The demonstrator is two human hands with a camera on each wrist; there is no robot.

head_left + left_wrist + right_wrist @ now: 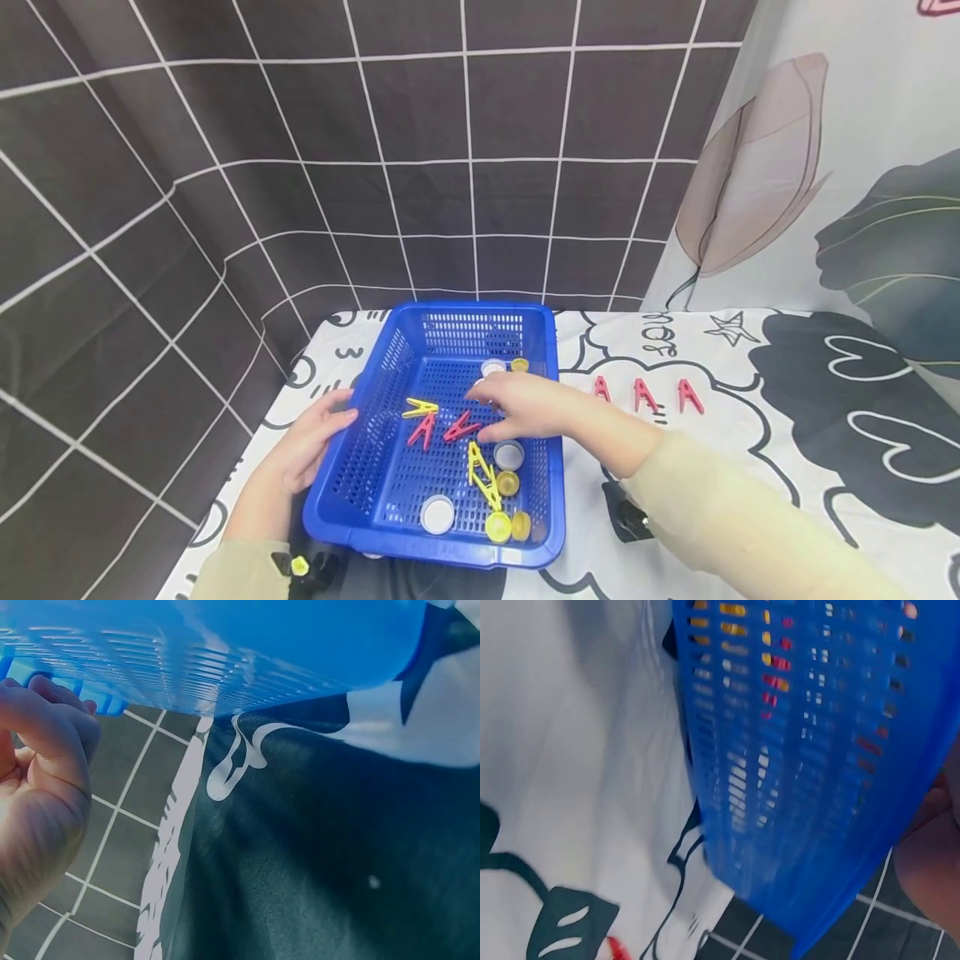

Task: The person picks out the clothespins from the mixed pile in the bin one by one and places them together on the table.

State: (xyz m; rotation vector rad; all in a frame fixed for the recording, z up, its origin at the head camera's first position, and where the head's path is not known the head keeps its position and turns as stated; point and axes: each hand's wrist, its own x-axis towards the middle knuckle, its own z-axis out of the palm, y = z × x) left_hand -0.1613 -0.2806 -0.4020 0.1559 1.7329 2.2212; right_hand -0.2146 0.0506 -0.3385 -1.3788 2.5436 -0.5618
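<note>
A blue plastic basket (525, 550) stands in front of me. Inside lie two red clothespins (459, 427), a yellow clothespin (420, 407) touching one of them, and more yellow clothespins (483, 477) in a line. White bottle caps (437, 515) and yellow bottle caps (498, 527) lie around them. My left hand (303, 442) touches the outside of the basket's left rim. My right hand (528, 406) reaches over the right rim, with thumb and fingers apart above the basket floor. Its fingers partly hide a white cap; nothing shows between them.
Three red clothespins (644, 395) lie in a row on the patterned white cloth (720, 442) to the right of the basket. A dark cloth wall with white grid lines (517, 200) rises behind and to the left.
</note>
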